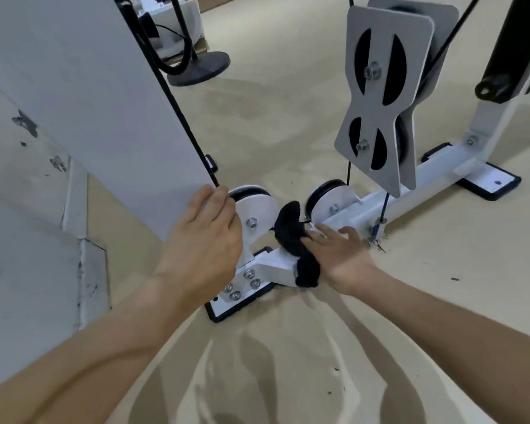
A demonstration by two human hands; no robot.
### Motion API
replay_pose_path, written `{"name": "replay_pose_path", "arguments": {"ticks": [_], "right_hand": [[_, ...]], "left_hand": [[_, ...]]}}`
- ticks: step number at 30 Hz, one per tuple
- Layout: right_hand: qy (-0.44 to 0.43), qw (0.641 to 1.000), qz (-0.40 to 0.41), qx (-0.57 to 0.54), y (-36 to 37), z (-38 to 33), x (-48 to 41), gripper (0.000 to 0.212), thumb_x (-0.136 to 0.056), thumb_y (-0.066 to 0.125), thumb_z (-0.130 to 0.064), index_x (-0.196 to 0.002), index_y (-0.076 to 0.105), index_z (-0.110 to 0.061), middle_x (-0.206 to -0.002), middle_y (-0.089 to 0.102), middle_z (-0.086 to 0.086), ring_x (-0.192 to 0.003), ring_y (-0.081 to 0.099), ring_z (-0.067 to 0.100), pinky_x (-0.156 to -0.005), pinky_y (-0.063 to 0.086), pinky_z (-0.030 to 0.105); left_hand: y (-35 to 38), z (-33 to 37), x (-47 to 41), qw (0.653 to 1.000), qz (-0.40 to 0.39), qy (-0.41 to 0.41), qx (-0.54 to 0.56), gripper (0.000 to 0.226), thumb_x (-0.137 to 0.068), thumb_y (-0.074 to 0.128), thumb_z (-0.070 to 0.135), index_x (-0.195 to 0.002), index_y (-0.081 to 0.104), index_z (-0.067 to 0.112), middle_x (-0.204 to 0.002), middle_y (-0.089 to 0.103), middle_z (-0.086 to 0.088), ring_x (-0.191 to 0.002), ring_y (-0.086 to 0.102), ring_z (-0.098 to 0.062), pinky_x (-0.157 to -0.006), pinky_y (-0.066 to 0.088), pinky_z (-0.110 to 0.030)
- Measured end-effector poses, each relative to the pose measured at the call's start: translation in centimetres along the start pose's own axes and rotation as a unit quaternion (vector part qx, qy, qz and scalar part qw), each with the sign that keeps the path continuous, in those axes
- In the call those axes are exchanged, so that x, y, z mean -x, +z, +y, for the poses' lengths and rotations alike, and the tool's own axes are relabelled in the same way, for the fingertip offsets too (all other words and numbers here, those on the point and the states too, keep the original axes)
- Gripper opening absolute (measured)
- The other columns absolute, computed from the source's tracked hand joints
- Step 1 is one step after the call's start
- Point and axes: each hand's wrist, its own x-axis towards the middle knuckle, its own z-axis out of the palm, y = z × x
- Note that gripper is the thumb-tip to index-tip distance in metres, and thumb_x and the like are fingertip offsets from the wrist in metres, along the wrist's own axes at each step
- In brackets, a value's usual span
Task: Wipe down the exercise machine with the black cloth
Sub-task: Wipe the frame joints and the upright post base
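So the person is crouched low at the exercise machine (490, 117), and everything is going on around its white base rail (364, 206) down on the tan floor (288, 347). The black cloth (291, 234) is bunched up and draped over the rail, sitting in the gap between the two small pulleys bolted on top, the left pulley (254, 206) and the right pulley (331, 200), with its tail hanging off the near side of the rail. The right hand (340, 258) is laid on the cloth and the rail with the fingers pretty much straight and spread, so it's pressing rather than gripping, though I can't see the thumb. The left hand (208, 240) is just to the left of the rail's near end, fingers curled round the bottom corner of the white panel (89, 102), right where the black cable (178, 105) runs down its edge. I honestly can't tell if the cable is in that grip too. Above the far stretch of the rail hangs a grey pulley plate (377, 111) with dark cut-outs. Way past the rail, further back on the floor, there's a round black stand base (202, 68).
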Motion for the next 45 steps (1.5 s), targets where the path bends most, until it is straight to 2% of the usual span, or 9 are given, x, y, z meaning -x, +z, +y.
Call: {"name": "replay_pose_path", "arguments": {"ticks": [5,9,14,18,26,31,34,37,45], "right_hand": [[0.101,0.994,-0.001,-0.041,0.5,-4.1,0.3,0.060,-0.092,0.045,-0.018,-0.148,0.024,-0.016,-0.154,0.029,0.001,-0.140,0.024,0.022,-0.097,0.031,0.040],[0.037,0.992,0.007,-0.120,1.3,-11.8,0.7,0.061,-0.098,0.036,-0.014,-0.154,0.013,-0.019,-0.161,0.012,-0.003,-0.146,0.012,0.020,-0.107,0.025,0.039],[-0.144,0.964,-0.195,-0.111,4.4,-7.6,4.2,0.027,-0.082,0.060,-0.019,-0.109,0.056,-0.024,-0.117,0.063,-0.002,-0.107,0.060,0.025,-0.080,0.045,0.032],[-0.062,0.939,-0.186,-0.282,-1.7,-6.6,2.6,0.027,-0.080,0.056,-0.008,-0.097,0.058,-0.029,-0.094,0.069,-0.002,-0.081,0.065,0.021,-0.072,0.053,0.031],[-0.008,0.863,-0.234,-0.447,-7.5,-16.0,-2.8,0.020,-0.075,0.072,-0.013,-0.085,0.059,-0.025,-0.072,0.062,-0.007,-0.069,0.057,0.013,-0.066,0.048,0.028],[0.075,0.903,-0.197,-0.375,-1.7,-18.3,-1.9,0.032,-0.088,0.053,-0.007,-0.118,0.053,-0.021,-0.081,0.057,-0.009,-0.080,0.067,0.026,-0.078,0.055,0.035],[0.140,0.879,-0.211,-0.405,1.6,-19.9,0.2,0.038,-0.086,0.049,-0.007,-0.119,0.052,-0.025,-0.080,0.058,0.000,-0.075,0.066,0.029,-0.075,0.056,0.037],[0.178,0.832,-0.230,-0.473,3.6,-21.6,1.9,0.033,-0.075,0.057,-0.019,-0.102,0.053,-0.036,-0.086,0.054,-0.002,-0.076,0.058,0.023,-0.071,0.053,0.034],[0.338,0.688,-0.174,-0.618,3.6,-20.3,-1.2,0.026,-0.092,0.046,0.000,-0.109,0.055,-0.018,-0.085,0.058,0.005,-0.071,0.054,0.021,-0.054,0.045,0.022]], "left_hand": [[1.8,3.2,2.0,0.985,-0.093,0.010,0.146,0.025,-0.039,0.073,0.006,-0.058,0.059,0.013,-0.065,0.056,-0.004,-0.062,0.055,-0.027,-0.048,0.033,-0.030],[3.4,5.0,4.9,0.971,-0.170,0.065,0.157,0.015,-0.066,0.065,0.014,-0.077,0.066,0.023,-0.075,0.059,0.006,-0.072,0.056,-0.018,-0.052,0.033,-0.028],[4.3,1.9,10.8,0.906,-0.347,0.195,0.142,0.031,-0.084,0.041,0.004,-0.108,0.056,0.015,-0.109,0.054,-0.004,-0.103,0.048,-0.026,-0.077,0.044,-0.038],[5.2,-1.3,13.0,0.866,-0.380,0.051,0.320,0.041,-0.096,0.042,0.023,-0.136,0.048,0.031,-0.129,0.051,0.010,-0.113,0.049,-0.010,-0.090,0.038,-0.021],[6.5,2.2,13.4,0.432,-0.215,-0.266,0.835,0.042,-0.092,0.056,0.003,-0.119,0.051,0.035,-0.097,0.070,-0.010,-0.087,0.067,-0.024,-0.076,0.057,-0.039],[14.1,2.5,13.7,0.605,-0.161,-0.473,0.620,0.031,-0.081,0.059,0.010,-0.100,0.037,0.022,-0.070,0.059,-0.002,-0.064,0.057,-0.021,-0.054,0.041,-0.031],[17.5,1.6,12.4,0.618,-0.149,-0.478,0.607,0.022,-0.082,0.059,0.010,-0.096,0.050,0.025,-0.076,0.060,0.002,-0.076,0.059,-0.024,-0.060,0.041,-0.028],[20.7,3.0,10.8,0.624,-0.131,-0.433,0.637,0.031,-0.085,0.059,0.010,-0.111,0.065,0.025,-0.097,0.062,-0.004,-0.094,0.061,-0.026,-0.082,0.048,-0.030],[19.9,6.3,10.6,0.834,-0.222,-0.254,0.436,0.026,-0.093,0.050,0.029,-0.109,0.062,0.012,-0.118,0.048,-0.006,-0.095,0.058,-0.031,-0.069,0.036,-0.033]]}}
